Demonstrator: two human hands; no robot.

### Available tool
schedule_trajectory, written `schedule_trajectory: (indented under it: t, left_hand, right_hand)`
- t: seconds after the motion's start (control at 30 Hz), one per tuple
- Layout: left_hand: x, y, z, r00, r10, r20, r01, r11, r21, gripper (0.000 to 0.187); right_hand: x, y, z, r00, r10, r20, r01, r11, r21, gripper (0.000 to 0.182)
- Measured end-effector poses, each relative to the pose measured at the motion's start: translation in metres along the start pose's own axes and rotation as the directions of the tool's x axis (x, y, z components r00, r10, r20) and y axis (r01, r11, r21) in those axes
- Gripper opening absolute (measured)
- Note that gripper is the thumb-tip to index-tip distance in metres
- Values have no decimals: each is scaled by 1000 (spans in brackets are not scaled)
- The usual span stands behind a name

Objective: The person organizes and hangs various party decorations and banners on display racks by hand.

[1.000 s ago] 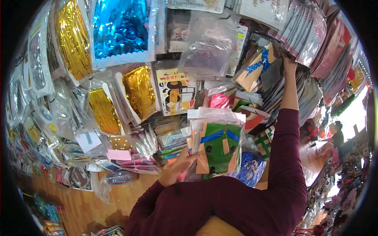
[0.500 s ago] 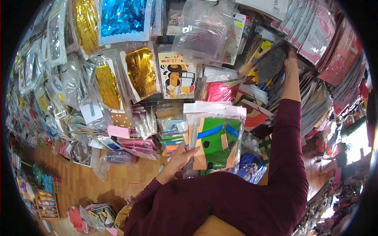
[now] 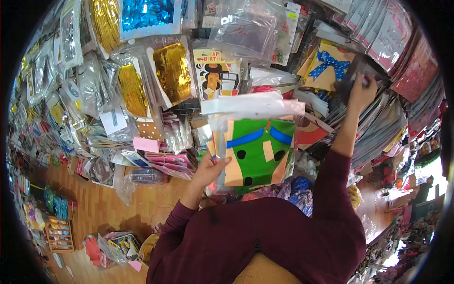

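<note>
In front of my chest, my left hand [image 3: 210,170] is closed on the left edge of a stack of clear plastic packets [image 3: 257,151]. The front packet shows green, blue and peach flat pieces with black ovals. At the upper right, my right hand [image 3: 363,91] is closed on a dark packet [image 3: 349,83] among the hanging packets, its fingers partly blurred. Just left of that hand, a yellow packet with a blue polka-dot bow [image 3: 331,65] faces me.
Hanging packets cover the rack, among them gold foil fringe [image 3: 171,71], blue foil fringe [image 3: 150,18] and a birthday card set [image 3: 217,75]. Pink packets [image 3: 165,163] lie lower left. A pile of packets [image 3: 113,253] sits on the wooden floor [image 3: 99,203].
My right hand has shifted right and down, swinging the dark packet aside and uncovering the blue bow packet. The packets in my left hand have risen slightly.
</note>
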State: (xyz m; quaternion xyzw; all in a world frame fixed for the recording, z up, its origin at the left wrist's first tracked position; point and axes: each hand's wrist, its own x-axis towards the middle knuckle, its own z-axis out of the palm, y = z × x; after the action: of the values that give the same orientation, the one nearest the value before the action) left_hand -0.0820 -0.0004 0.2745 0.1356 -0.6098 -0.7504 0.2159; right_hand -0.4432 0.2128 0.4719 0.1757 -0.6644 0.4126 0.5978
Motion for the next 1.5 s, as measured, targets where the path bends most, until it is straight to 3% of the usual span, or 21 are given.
schedule_trajectory:
  t: [0.03, 0.07, 0.1, 0.17, 0.23, 0.33, 0.43, 0.47, 0.6, 0.7, 0.77, 0.87, 0.93, 1.0, 1.03, 1.07, 1.13, 1.2, 1.33, 1.43, 1.5]
  left_hand:
    - [2, 7, -1, 999, 34, -12, -35, 997, -70, 22]
    - [4, 4, -12, 999, -8, 36, 9, 1000, -18, 24]
    - [8, 7, -11, 999, -13, 35, 13, 1000, -18, 24]
    - [14, 16, -6, 999, -5, 34, 5, 1000, 0, 25]
    - [22, 22, 8, 998, 33, 53, -28, 995, -91, 24]
    - [31, 22, 14, 988, -1, 153, -4, 999, 34, 24]
    - [32, 30, 30, 988, -102, 119, 91, 992, 93, 23]
    - [35, 26, 34, 987, -97, 127, 86, 992, 89, 23]
    - [42, 24, 53, 990, 0, 143, 16, 994, -107, 21]
    - [53, 25, 62, 994, 39, 104, -21, 986, -167, 19]
    - [58, 36, 61, 986, -1, 165, 10, 998, -54, 19]
    - [70, 22, 64, 981, 120, 155, -105, 989, -104, 16]
    - [71, 23, 64, 970, 189, 152, -172, 978, -121, 15]
    - [67, 28, 57, 965, -16, 262, 24, 999, -27, 32]
    - [66, 25, 60, 964, -16, 265, 25, 999, -28, 32]
    - [66, 20, 63, 967, 52, 250, -30, 995, -90, 18]
    - [66, 12, 64, 966, 116, 230, -82, 985, -152, 13]
    - [66, 7, 61, 967, 82, 240, -32, 978, -205, 17]
    - [64, -3, 58, 979, 6, 205, 31, 984, -175, 24]
    - [63, -6, 64, 995, -65, 82, 77, 984, -162, 29]
    - [67, -11, 68, 1000, 19, -19, -22, 976, -217, 33]
  right_hand:
    - [-16, -10, -19, 999, 26, 35, -29, 994, 105, 27]
    - [-35, -19, -38, 952, 154, 264, -215, 952, 220, 22]
    - [-51, -30, -53, 840, 236, 489, -408, 868, 282, 18]
    - [-74, -61, -75, 653, 97, 751, -384, 897, 218, 14]
    - [-98, -81, -81, 455, 101, 885, -617, 752, 231, 14]
    - [-111, -83, -83, 434, 142, 889, -579, 801, 154, 18]
    - [-112, -75, -88, 521, 214, 826, -513, 852, 102, 19]
    - [-113, -77, -90, 561, 229, 796, -572, 802, 172, 18]
    - [-98, -80, -95, 633, 258, 730, -545, 818, 184, 13]
    - [-87, -69, -91, 612, 220, 759, -575, 783, 237, 10]
    - [-79, -67, -91, 572, 193, 797, -604, 757, 250, 11]
    - [-75, -73, -89, 540, 215, 814, -739, 584, 336, 16]
    - [-77, -56, -88, 515, 223, 828, -738, 606, 296, 17]
    - [-78, -51, -92, 494, 221, 841, -741, 614, 273, 18]
    - [-78, -53, -93, 495, 223, 840, -740, 615, 272, 18]
    - [-78, -55, -94, 512, 215, 832, -745, 592, 306, 18]
    - [-79, -52, -96, 526, 209, 824, -751, 569, 336, 19]
    - [-79, -46, -100, 568, 156, 808, -683, 637, 357, 18]
    - [-72, -51, -107, 563, 79, 823, -657, 647, 387, 18]
    - [-74, -57, -111, 591, 82, 802, -607, 700, 376, 16]
    - [-78, -58, -112, 787, -86, 610, -296, 816, 497, 21]
